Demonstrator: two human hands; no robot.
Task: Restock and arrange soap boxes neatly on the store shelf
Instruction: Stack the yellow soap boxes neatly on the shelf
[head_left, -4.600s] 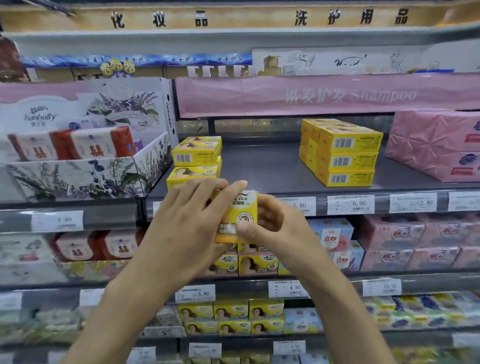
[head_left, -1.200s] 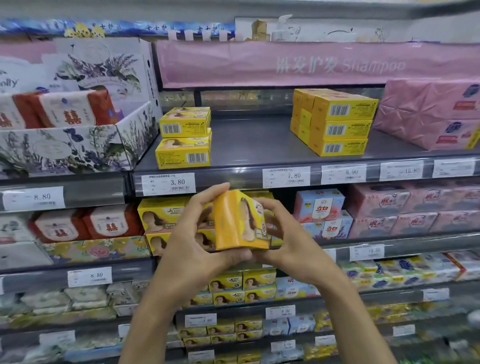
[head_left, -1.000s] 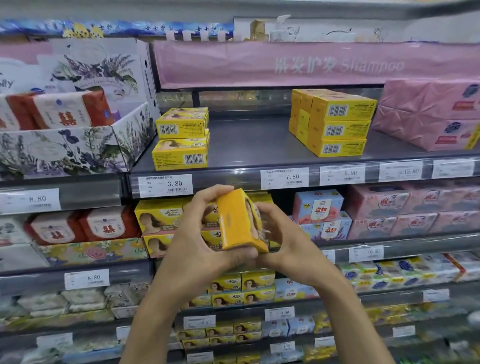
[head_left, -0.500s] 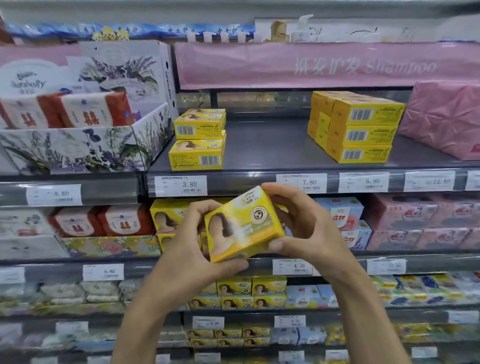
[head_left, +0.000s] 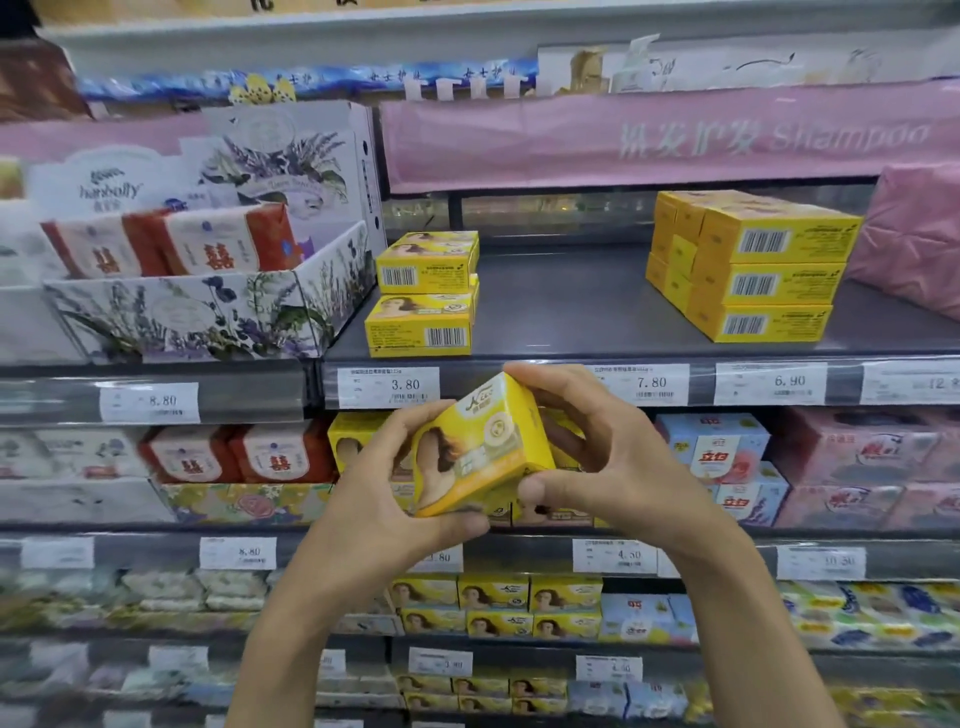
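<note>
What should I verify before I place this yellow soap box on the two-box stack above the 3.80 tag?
1. Grip: left hand and right hand both hold the yellow soap box: ok.
2. Box level: it is tilted, one corner up: not ok.
3. Same product: the two-box stack shows the same portrait design: ok.
4. Height for a third box: the neighbouring stack stands three high on this shelf: ok.
5. Box's hidden faces undamaged: cannot tell.
</note>
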